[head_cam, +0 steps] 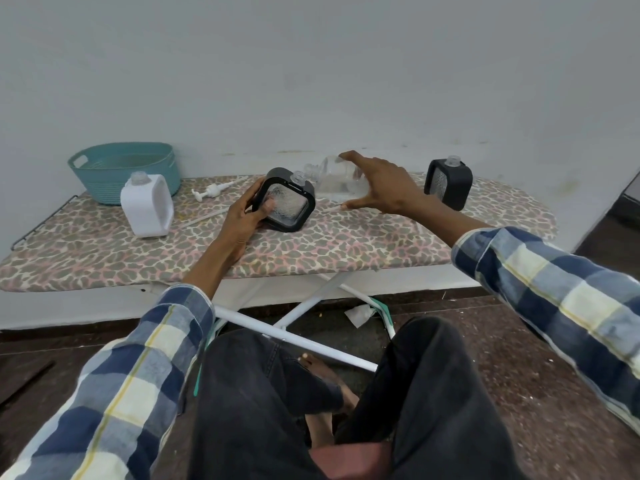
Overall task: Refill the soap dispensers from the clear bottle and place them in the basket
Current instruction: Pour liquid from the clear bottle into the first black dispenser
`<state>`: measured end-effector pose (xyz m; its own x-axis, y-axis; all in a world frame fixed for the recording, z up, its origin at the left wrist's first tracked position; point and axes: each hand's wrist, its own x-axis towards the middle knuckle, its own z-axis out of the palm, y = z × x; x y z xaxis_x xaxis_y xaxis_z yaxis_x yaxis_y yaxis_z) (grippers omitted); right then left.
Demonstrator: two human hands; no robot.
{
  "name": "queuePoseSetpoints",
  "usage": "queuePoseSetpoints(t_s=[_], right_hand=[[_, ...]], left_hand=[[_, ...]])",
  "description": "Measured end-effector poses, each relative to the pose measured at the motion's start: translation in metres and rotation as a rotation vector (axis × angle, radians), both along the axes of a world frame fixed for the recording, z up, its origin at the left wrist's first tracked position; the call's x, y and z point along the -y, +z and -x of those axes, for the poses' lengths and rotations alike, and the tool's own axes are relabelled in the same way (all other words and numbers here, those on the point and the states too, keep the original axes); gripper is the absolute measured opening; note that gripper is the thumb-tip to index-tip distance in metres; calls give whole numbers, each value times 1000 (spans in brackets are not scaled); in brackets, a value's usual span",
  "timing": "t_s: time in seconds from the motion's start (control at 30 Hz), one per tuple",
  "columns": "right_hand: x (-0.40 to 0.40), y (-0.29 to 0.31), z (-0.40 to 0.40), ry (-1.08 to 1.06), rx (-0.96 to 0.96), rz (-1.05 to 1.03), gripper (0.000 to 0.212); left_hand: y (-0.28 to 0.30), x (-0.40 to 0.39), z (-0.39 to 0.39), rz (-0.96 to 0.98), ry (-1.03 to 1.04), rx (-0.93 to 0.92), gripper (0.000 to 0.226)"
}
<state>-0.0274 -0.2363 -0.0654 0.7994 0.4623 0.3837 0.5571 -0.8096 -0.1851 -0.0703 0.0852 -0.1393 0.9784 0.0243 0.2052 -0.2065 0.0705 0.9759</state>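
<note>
My left hand point(244, 216) grips a black-framed soap dispenser point(289, 206) with a clear textured panel, tilted to the right, its open neck pointing up. My right hand point(377, 185) holds the clear bottle point(337, 180) on its side, mouth aimed left at that neck. A white dispenser point(147, 204) stands uncapped on the left. Another black dispenser point(448, 183) stands uncapped on the right, behind my right wrist. The teal basket point(126, 169) sits at the back left, and I see nothing inside it.
Everything rests on a leopard-print ironing board point(311, 251) against a white wall. A white pump head point(211, 192) and loose pump tubes point(204, 220) lie between the white dispenser and my left hand. My knees and the board's white legs point(294, 337) are below.
</note>
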Motion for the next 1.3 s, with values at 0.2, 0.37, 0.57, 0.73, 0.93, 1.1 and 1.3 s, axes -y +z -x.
queuePoseSetpoints(t_s=[0.2, 0.37, 0.57, 0.73, 0.93, 1.1, 1.3], right_hand=[[-1, 4, 0, 5, 20, 21, 93], [-1, 4, 1, 9, 24, 17, 93], [-1, 4, 0, 3, 46, 31, 94], [1, 5, -2, -9, 51, 38, 95], [4, 8, -2, -10, 62, 68, 95], [0, 12, 1, -12, 60, 52, 94], [-4, 14, 1, -13, 75, 85, 93]], left_hand=[[0, -1, 2, 7, -15, 21, 68], [0, -1, 2, 18, -16, 14, 68], [0, 0, 2, 13, -16, 25, 61], [1, 1, 3, 19, -17, 17, 64], [0, 0, 0, 11, -2, 13, 63], [2, 0, 2, 12, -5, 1, 69], [1, 0, 4, 15, 1, 1, 62]])
